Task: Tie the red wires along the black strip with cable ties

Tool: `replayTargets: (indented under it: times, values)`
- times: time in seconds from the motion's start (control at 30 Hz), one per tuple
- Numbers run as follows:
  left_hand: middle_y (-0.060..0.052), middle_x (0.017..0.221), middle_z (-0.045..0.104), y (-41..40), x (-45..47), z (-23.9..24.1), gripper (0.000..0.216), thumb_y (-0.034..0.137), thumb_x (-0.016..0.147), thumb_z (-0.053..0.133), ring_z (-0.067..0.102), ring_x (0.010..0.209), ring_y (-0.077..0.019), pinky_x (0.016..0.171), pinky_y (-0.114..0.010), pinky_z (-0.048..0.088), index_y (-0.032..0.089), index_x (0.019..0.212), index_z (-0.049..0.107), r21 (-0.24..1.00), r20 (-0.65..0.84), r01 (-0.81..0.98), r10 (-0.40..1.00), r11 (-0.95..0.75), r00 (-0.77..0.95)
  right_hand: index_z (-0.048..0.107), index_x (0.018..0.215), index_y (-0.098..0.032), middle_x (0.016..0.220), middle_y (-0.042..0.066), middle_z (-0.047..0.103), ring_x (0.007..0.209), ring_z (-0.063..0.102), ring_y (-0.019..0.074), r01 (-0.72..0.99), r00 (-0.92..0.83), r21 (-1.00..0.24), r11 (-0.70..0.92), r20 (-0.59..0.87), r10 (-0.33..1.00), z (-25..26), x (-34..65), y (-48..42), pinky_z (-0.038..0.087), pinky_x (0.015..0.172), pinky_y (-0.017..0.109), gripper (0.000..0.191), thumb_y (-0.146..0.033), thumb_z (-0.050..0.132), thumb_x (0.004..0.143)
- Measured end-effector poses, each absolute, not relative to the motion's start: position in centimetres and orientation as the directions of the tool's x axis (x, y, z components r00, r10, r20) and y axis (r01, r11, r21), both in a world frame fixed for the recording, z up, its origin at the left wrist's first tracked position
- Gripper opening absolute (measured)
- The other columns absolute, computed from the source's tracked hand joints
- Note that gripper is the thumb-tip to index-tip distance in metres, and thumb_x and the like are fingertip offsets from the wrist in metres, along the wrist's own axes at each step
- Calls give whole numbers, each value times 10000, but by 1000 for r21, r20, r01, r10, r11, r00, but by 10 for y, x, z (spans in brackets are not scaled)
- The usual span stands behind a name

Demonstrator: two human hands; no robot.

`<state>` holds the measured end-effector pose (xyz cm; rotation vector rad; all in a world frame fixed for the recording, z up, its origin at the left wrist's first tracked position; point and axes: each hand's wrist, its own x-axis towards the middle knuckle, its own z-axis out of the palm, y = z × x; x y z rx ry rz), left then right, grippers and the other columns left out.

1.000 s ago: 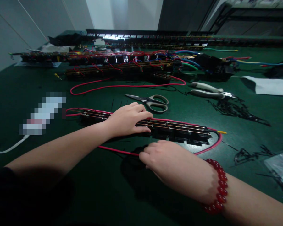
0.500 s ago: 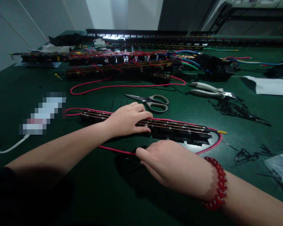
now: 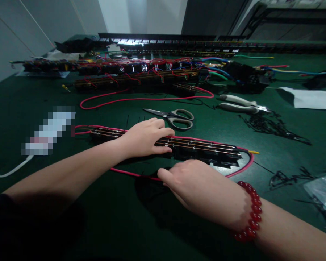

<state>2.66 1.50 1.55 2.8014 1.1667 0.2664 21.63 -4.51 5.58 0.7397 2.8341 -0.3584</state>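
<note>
A long black socket strip [image 3: 206, 151] with copper bars lies across the green table [image 3: 103, 221] in front of me. A red wire [image 3: 130, 173] loops around it. My left hand [image 3: 145, 138] rests palm down on the strip's middle, fingers curled over its far edge. My right hand [image 3: 198, 188], with a red bead bracelet at the wrist, sits just in front of the strip over the red wire, fingers curled under so what they pinch is hidden.
Grey-handled scissors [image 3: 174, 117] lie just behind the strip, pliers [image 3: 239, 104] to their right. More wired strips [image 3: 136, 78] are stacked farther back. Black offcuts [image 3: 271, 127] and a clear bag [image 3: 323, 192] lie right, a white cord [image 3: 8, 172] left.
My right hand slid a little left along the red wire, then settled close to the strip's front edge. The left hand stayed on the strip.
</note>
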Motion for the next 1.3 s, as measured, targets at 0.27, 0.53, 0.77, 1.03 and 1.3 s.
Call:
replayTargets:
  times: [0.27,0.53,0.77,1.03,1.3]
  values:
    - [-76,969,621,10,29,27,375,452,847,578,598,904,-265,791,-380,407,197,1116,632,50,78,717,718,-696,692,595,893,-184,773,38,712,642,644,179,506,-856,-178,844,-226,466,57,219,-43,361,581,287,94,-140,512,888]
    - [-87,1018,626,9,28,25,377,457,830,579,587,927,-277,772,-387,381,189,1094,616,-11,95,683,679,-730,728,521,836,-204,667,-18,572,577,489,116,564,-699,-545,620,85,710,74,243,-11,338,557,246,67,-192,463,867]
    - [-106,1047,634,7,30,25,392,428,796,589,579,957,-277,805,-384,381,147,1067,611,-67,113,681,672,-730,732,497,802,-216,615,-53,406,528,370,101,300,-365,-904,304,186,912,41,247,14,287,508,259,51,-189,502,845]
    - [-86,976,642,9,32,17,347,454,827,578,583,938,-267,820,-378,393,153,998,596,30,119,722,720,-691,684,538,823,-201,661,-44,454,576,404,102,299,-349,-901,316,205,914,26,245,20,316,549,269,29,-208,546,850]
    - [-59,922,640,13,31,14,342,512,837,595,571,894,-240,805,-363,420,179,913,609,306,114,735,790,-605,602,578,820,-195,638,-39,493,575,449,111,411,-374,-850,330,173,911,19,243,20,338,548,268,67,-257,564,843]
